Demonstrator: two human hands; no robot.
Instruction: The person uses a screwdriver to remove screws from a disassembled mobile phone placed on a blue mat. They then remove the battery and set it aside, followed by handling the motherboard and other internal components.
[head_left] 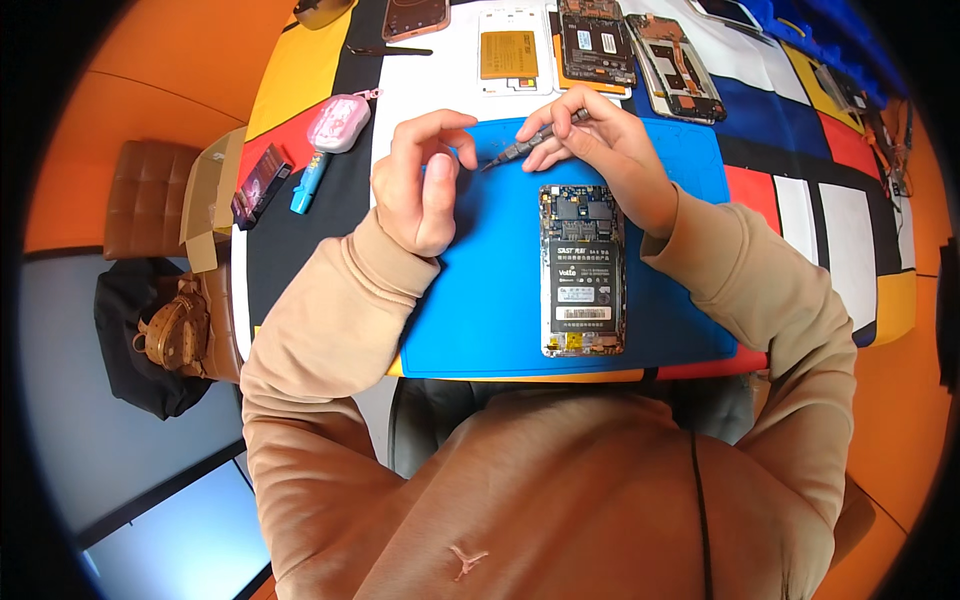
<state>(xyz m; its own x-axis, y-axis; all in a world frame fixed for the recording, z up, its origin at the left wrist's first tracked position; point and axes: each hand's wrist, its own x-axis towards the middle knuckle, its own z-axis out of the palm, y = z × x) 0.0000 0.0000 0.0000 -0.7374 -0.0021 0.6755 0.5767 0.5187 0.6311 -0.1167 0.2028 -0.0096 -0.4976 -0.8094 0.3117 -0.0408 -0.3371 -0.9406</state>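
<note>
Gripping grey tool: right hand; left hand loosely parted; opened phone on blue mat

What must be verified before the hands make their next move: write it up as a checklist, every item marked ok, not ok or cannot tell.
1. Opened phone lies on the blue mat: ok, entirely within its edges.
2. Slim dark tool held in the right hand: ok, gripped between the fingers.
3. Tool tip away from the phone: ok, it points to the left, beyond the phone's upper end.
4. Left hand steadying the phone: not ok, it is raised well to the phone's left.
5. Black battery in the phone: ok, lying below the circuit board.
6. Small screws all out: cannot tell, too small to see.
</note>
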